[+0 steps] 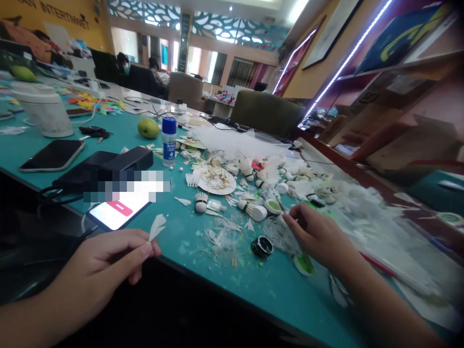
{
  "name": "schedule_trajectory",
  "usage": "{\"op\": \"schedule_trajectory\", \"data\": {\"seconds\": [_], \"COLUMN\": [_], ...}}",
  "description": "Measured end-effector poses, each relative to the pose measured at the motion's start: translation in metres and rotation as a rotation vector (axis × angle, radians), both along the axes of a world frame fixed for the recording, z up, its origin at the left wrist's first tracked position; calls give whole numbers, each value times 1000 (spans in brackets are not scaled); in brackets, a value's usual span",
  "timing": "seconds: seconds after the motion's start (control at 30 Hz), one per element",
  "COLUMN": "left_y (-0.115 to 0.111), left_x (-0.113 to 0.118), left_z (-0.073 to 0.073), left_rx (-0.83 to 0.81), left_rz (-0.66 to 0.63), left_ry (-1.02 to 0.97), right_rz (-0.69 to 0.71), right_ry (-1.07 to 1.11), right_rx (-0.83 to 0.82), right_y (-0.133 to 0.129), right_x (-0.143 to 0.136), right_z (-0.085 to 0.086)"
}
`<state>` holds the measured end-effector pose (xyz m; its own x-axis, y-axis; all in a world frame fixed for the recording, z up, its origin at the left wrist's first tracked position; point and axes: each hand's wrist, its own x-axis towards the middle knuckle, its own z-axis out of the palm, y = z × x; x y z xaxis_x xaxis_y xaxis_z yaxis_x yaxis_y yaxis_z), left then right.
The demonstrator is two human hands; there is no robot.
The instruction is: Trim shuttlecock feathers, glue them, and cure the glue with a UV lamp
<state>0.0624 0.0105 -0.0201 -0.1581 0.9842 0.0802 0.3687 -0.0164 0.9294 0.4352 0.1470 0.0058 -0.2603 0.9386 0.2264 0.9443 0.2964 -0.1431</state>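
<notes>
My left hand (118, 256), at the table's near edge, pinches a small white feather piece (157, 227) that points upward. Over the table on the right, my right hand (313, 232) is closed on a thin stick (282, 207), its tip at a small cup of pale green paint (273, 206). Below that hand lies a white lid with brighter green paint (303, 265). A black open jar (262, 246) stands to its left. Shuttlecocks (201, 202) and loose feathers lie around a white round dish (216, 181) holding small beads.
A lit phone (121, 210), a black case (126, 162), a dark phone (53, 155) and a white cup (47, 108) are at left. A blue-capped bottle (168, 142) stands mid-table near a green fruit (148, 128). Clear plastic bags (391, 237) cover the right side.
</notes>
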Motion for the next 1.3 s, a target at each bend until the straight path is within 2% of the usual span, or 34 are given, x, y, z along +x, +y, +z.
{"op": "schedule_trajectory", "data": {"seconds": [0.17, 0.3, 0.53, 0.63, 0.73, 0.8, 0.83, 0.9, 1.0, 1.1, 1.2, 1.3], "left_y": [15, 15, 16, 16, 13, 11, 10, 9, 11, 12, 12, 11], "left_x": [-5, -15, -13, -13, -16, -17, -18, -19, -19, -20, -22, -24], "left_z": [-22, -34, -26, -26, -26, -25, -24, -20, -11, -2, 1, 1], "left_rx": [106, 208, 438, 494, 515, 529, 527, 503, 425, 399, 453, 556], "left_rz": [-99, -152, -177, -258, -267, -235, -207, -138, -27, 29, 14, -22], "left_ry": [4, 42, 38, 64, 67, 56, 53, 42, -24, -94, -94, -39], "right_rz": [-29, -73, -147, -165, -83, 89, 228, 502, 663, 677, 660, 619], "right_ry": [16, 8, 52, 77, 32, -29, -58, -114, -82, -103, -146, -163], "right_rx": [-29, -33, 29, 154, 367, 477, 481, 432, 201, 41, 11, 38], "right_y": [1, 2, 4, 3, -9, -27, -37, -60, -87, -96, -92, -88], "right_x": [0, 0, 1, 4, -5, -23, -36, -68, -120, -163, -192, -209], "right_z": [-2, -3, -2, -1, 4, 9, 12, 15, 13, 3, -7, -12]}}
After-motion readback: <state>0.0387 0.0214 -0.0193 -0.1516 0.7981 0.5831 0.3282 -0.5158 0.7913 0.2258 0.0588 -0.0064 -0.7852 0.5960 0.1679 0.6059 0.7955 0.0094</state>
